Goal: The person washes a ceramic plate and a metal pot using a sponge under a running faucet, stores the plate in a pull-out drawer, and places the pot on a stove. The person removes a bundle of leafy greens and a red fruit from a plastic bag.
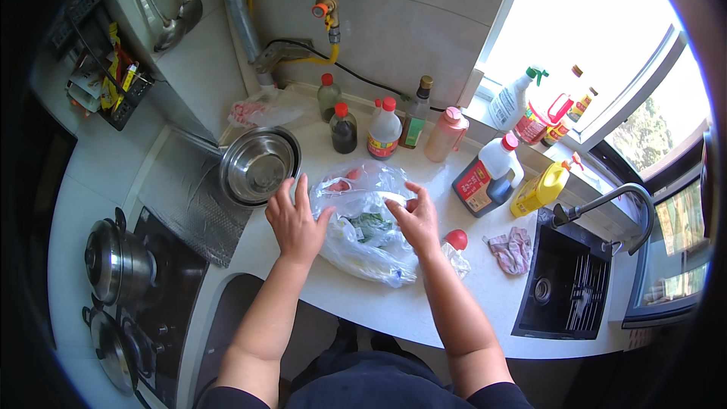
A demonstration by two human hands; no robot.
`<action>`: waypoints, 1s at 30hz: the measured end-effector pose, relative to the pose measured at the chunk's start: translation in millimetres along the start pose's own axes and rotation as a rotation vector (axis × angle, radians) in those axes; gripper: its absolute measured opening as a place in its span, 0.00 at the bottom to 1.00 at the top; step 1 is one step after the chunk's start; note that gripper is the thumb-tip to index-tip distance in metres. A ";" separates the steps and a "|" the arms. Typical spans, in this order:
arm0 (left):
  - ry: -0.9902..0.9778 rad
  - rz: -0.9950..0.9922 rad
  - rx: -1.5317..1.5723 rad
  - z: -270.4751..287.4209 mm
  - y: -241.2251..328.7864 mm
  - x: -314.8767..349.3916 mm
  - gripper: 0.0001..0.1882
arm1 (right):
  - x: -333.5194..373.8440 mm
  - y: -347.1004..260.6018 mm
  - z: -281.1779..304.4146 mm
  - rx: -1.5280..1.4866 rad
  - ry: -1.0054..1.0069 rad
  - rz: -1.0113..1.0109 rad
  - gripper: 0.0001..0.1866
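Note:
A clear plastic bag (371, 257) lies on the counter in front of me, its mouth loosely gathered open. Green leafy vegetables (371, 229) show inside, and something red shows through the film at the far side. My left hand (294, 221) is over the bag's left edge with fingers spread, holding nothing I can see. On the other side, my right hand (415, 220) hovers at the bag's rim, thumb and forefinger apart. Close to my right wrist sits a red tomato-like round thing (456, 239) beside a crumpled clear wrapper (454, 261).
A steel pot (260, 167) stands at left, beyond the stove (163, 333) with its lidded pots. Several sauce bottles (384, 130) line the back wall. A large dark-liquid jug (485, 178), yellow bottle (541, 189), cloth (510, 250) and black sink (564, 280) are at right.

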State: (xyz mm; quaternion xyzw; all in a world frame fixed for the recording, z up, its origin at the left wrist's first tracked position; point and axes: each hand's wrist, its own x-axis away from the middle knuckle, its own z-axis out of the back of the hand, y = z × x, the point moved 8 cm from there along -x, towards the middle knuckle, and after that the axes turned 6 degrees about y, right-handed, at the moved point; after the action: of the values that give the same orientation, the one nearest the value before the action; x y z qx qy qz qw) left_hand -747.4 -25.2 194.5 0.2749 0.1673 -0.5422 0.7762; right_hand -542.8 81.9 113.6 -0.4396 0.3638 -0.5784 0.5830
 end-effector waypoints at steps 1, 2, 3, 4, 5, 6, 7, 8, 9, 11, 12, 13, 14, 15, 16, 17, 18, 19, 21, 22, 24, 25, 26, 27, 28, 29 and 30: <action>-0.027 -0.011 -0.032 -7.3 -0.1 -4.0 0.26 | 1.1 10.2 -13.0 -0.291 -0.075 -0.125 0.38; -0.166 0.044 0.084 -26.9 -11.3 -1.3 0.23 | 6.1 5.0 -30.9 -0.588 -0.161 -0.245 0.37; -0.302 0.098 0.202 -48.9 -22.9 3.0 0.19 | 5.3 -3.5 -43.6 -0.707 -0.218 -0.169 0.37; -0.437 0.153 0.320 -64.9 -30.9 8.8 0.16 | 4.1 -10.7 -53.2 -0.825 -0.275 -0.091 0.37; -0.255 0.020 0.405 -48.3 -17.3 3.0 0.12 | 4.0 -13.1 -67.8 -0.718 -0.395 -0.060 0.40; -0.284 0.025 0.555 -45.0 -3.9 1.1 0.09 | 3.9 -5.5 -75.2 -0.649 -0.358 -0.086 0.39; -0.269 0.030 0.605 -43.8 1.2 0.3 0.09 | 0.8 -10.0 -83.1 -0.528 -0.416 -0.030 0.37; -0.255 0.038 0.650 -42.7 4.3 2.2 0.08 | -1.8 -15.6 -92.5 -0.409 -0.478 0.023 0.35; -0.194 0.151 0.751 -39.7 4.7 3.3 0.09 | -3.7 -6.4 -109.8 -0.490 -0.569 -0.069 0.31; -0.071 0.381 0.942 -37.1 2.7 8.8 0.11 | -12.0 12.9 -139.3 -0.297 -0.637 -0.083 0.22; -0.096 0.349 0.940 -43.9 3.7 11.6 0.12 | -11.7 20.4 -151.7 -0.166 -0.687 -0.105 0.18; -0.123 0.317 0.941 -57.1 3.4 15.4 0.13 | -14.5 29.1 -150.0 -0.126 -0.636 -0.158 0.17; -0.146 0.288 0.934 -68.8 -0.5 18.8 0.14 | -12.6 28.2 -147.7 -0.088 -0.594 -0.209 0.16; -0.273 0.211 0.823 -83.4 1.3 18.7 0.12 | -11.6 30.3 -144.1 -0.050 -0.547 -0.260 0.15; -0.313 0.153 0.740 -97.4 2.4 16.9 0.13 | -12.3 36.7 -139.9 -0.086 -0.533 -0.309 0.15; -0.353 0.110 0.722 -106.1 6.2 12.1 0.13 | -14.2 45.2 -132.3 -0.119 -0.521 -0.355 0.15; -0.390 0.069 0.708 -115.2 11.3 7.5 0.14 | -15.3 51.9 -124.6 -0.147 -0.507 -0.400 0.14; -0.472 0.027 0.566 -129.6 13.9 7.3 0.14 | -15.9 51.1 -112.5 -0.299 -0.387 -0.398 0.14; -0.633 -0.052 0.284 -158.2 18.0 12.4 0.16 | -28.6 54.4 -77.3 -0.185 -0.188 -0.186 0.16; -0.643 -0.053 0.198 -167.0 16.7 10.2 0.17 | -36.8 59.9 -60.0 -0.081 -0.076 -0.062 0.16; -0.658 -0.055 0.017 -182.6 10.2 -1.4 0.20 | -33.1 40.8 -40.4 0.299 -0.077 0.186 0.14; -0.794 -0.057 -0.115 -194.9 3.6 -5.2 0.24 | -29.1 31.2 -35.5 0.485 -0.078 0.312 0.12; -0.788 -0.014 -0.082 -198.7 1.8 -9.5 0.25 | -27.6 38.5 -31.8 0.645 -0.119 0.286 0.11; -0.781 0.031 -0.051 -203.1 -0.9 -11.5 0.26 | -24.5 46.9 -28.6 0.804 -0.161 0.259 0.09; -0.773 0.078 -0.020 -208.2 -5.3 -10.8 0.26 | -21.5 52.8 -27.4 0.963 -0.206 0.232 0.08; -0.720 0.018 -0.077 -212.1 -4.7 -11.1 0.27 | -16.5 53.2 -26.2 1.022 -0.277 0.184 0.07; -0.724 0.016 -0.090 -216.8 -6.4 -6.5 0.27 | -13.8 51.5 -24.9 1.050 -0.283 0.180 0.07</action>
State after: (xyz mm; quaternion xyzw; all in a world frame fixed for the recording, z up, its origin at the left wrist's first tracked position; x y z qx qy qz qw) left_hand -747.3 109.8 24.6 0.0320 -0.0969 -0.5904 0.8007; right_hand -548.7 90.5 55.8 -0.1303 -0.0195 -0.5652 0.8144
